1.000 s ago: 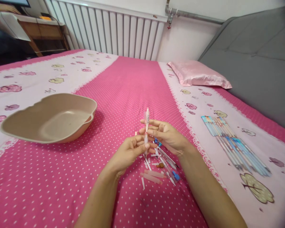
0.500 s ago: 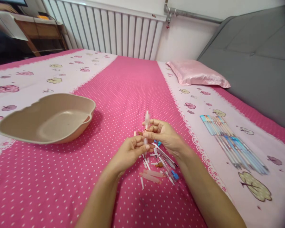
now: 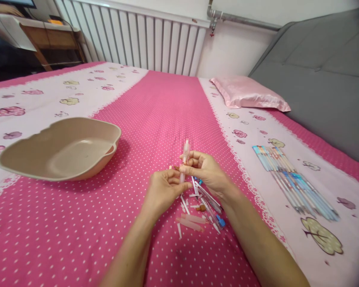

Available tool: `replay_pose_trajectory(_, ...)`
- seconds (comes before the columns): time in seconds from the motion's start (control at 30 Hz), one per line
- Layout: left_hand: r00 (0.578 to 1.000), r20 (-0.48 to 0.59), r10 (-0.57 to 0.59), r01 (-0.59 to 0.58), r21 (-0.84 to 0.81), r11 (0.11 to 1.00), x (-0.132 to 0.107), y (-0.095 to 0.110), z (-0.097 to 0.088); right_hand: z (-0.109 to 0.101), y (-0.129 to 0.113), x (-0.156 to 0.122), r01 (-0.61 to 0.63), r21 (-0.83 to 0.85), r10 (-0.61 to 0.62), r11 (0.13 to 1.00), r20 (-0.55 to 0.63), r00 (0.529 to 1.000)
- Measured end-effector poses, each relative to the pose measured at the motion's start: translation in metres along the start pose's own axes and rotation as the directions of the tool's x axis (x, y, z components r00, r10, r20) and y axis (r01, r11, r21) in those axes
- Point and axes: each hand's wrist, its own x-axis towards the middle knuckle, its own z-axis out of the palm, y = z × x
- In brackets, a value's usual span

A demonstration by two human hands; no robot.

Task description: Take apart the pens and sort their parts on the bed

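Just above a heap of pen parts, a translucent pale-pink pen is held upright between my hands. My right hand pinches it around the middle with thumb and fingers. My left hand is at the lower end, its fingers behind the barrel and its thumb near the bottom tip. Beneath lie two loose pink barrels, several white refills and thin tubes, a brown piece and a blue piece. My hands hide part of the heap.
A beige basin sits on the pink dotted bedspread to the left. Two rows of pens lie at the right. Farther back are a pink pillow, a grey headboard and a white radiator.
My left thumb has slid slightly down and right along the pen's lower end, loosening from the fingers. My right hand and the pen stay almost in place.
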Motion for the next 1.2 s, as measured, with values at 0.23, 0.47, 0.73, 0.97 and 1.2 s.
replay_pose_trajectory(0.23, 0.982, 0.188, -0.019, 0.051, -0.164, 0.985, -0.004, 0.004, -0.006, -0.002, -0.007, 0.001, -0.089, 0.213, 0.101, 0.973, -0.045, 0.994)
replay_pose_trajectory(0.47, 0.925, 0.378, -0.041, 0.157, -0.282, 0.947, -0.008, 0.008, -0.013, -0.005, -0.012, 0.0, -0.163, 0.314, 0.15, 0.935, 0.067, 0.986)
replay_pose_trajectory(0.73, 0.945, 0.32, -0.067, 0.148, -0.236, 0.961, -0.005, 0.006, -0.014, -0.005, -0.011, -0.001, -0.133, 0.254, 0.119, 0.958, 0.069, 0.99)
replay_pose_trajectory(0.97, 0.959, 0.272, -0.074, 0.14, -0.23, 0.963, -0.004, 0.004, -0.013, -0.006, -0.01, -0.001, -0.116, 0.209, 0.107, 0.971, 0.052, 0.993)
replay_pose_trajectory(1.2, 0.971, 0.23, -0.067, 0.12, -0.227, 0.966, -0.004, 0.001, -0.011, -0.005, -0.008, -0.002, -0.105, 0.193, 0.094, 0.976, 0.066, 0.993)
